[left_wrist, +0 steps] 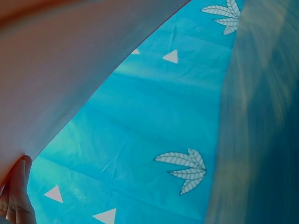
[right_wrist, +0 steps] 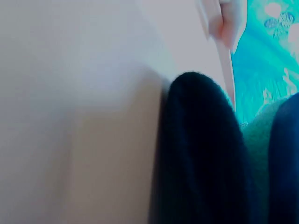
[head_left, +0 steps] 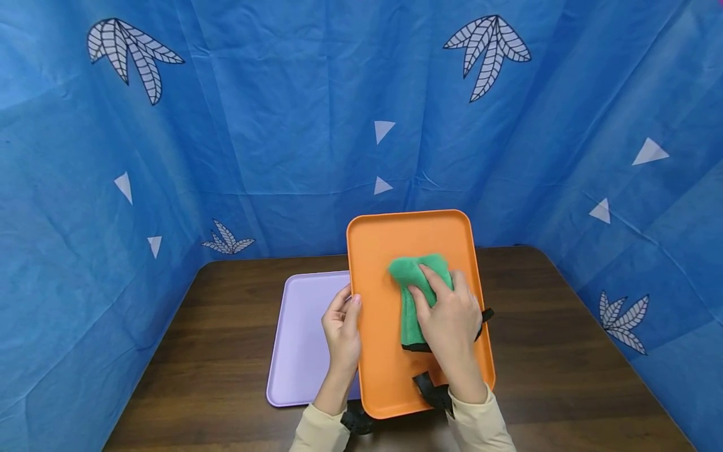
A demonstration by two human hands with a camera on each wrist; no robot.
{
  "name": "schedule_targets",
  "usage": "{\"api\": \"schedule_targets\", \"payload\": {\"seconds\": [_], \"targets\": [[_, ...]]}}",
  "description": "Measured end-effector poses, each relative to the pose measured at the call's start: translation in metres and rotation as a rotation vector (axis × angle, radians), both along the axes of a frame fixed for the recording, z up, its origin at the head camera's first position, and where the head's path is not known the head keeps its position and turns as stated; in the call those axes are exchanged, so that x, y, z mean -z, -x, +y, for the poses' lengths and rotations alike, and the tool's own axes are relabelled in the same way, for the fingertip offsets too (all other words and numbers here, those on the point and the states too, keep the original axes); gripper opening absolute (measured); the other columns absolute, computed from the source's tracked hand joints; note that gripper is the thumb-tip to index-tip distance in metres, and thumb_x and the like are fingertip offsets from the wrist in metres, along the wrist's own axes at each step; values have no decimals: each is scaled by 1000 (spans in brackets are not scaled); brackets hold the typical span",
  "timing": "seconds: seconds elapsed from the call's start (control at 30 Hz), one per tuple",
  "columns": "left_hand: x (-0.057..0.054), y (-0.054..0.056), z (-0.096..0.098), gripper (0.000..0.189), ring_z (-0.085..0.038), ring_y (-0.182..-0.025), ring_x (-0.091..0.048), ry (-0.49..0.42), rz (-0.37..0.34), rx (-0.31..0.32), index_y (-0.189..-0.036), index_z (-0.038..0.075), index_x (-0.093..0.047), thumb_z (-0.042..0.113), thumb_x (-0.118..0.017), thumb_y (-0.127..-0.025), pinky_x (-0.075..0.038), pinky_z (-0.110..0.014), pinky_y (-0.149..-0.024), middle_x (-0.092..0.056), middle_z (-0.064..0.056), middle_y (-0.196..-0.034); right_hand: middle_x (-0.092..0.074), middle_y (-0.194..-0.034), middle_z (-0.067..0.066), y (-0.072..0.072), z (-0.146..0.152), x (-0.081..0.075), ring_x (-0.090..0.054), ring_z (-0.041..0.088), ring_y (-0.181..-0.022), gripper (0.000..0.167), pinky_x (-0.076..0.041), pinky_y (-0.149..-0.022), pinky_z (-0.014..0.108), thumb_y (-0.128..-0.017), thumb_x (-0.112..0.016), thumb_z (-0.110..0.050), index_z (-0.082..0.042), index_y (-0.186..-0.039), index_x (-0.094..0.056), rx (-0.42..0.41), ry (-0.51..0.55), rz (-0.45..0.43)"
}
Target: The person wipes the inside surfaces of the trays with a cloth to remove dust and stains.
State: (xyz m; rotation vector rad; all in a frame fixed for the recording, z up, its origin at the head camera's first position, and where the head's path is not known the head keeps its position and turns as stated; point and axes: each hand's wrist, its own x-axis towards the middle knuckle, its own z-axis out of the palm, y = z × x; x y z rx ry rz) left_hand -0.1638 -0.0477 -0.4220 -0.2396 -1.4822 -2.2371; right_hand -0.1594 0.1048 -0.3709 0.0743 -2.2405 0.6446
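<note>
An orange tray is held up and tilted above the table, its inner face toward the head camera. My left hand grips the tray's left rim, thumb on the near side. In the left wrist view, the fingers lie along the edge of the tray's shaded back. With my right hand I hold a folded green cloth with dark edging against the tray's inside, right of its middle. Seen from the right wrist, the cloth looks dark and bunched beside the pale tray surface.
A lavender tray lies flat on the dark wooden table, partly covered by the orange tray and my left hand in the head view. Blue patterned fabric hangs behind the table and along both sides.
</note>
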Motion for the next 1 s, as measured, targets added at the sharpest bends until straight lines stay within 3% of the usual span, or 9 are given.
{"api": "schedule_targets", "payload": {"seconds": [0.37, 0.73, 1.0], "targets": [[-3, 0, -4, 34, -6, -83, -69, -9, 7, -18, -123, -19, -54, 4, -53, -98, -57, -21, -69, -74, 9, -92, -58, -101, 20, 4, 30, 6, -56, 34, -74, 39, -45, -55, 46, -82, -79, -28, -16, -119, -72, 106, 124, -85], [0, 1, -4, 35, -7, -84, -70, -14, 7, -8, -124, -18, -54, 6, -54, -98, -58, -22, -69, -74, 9, -91, -56, -101, 19, 4, 27, 9, -55, 34, -73, 39, -42, -51, 44, -85, -76, -29, -16, -122, -70, 134, 181, -155], [0, 2, -4, 35, -7, -84, -70, -21, 5, -6, -125, -18, -53, 5, -53, -98, -58, -22, -69, -74, 8, -93, -57, -99, 19, 4, 20, 8, -55, 34, -72, 39, -42, -51, 44, -85, -76, -29, -17, -121, -70, 129, 185, -134]]}}
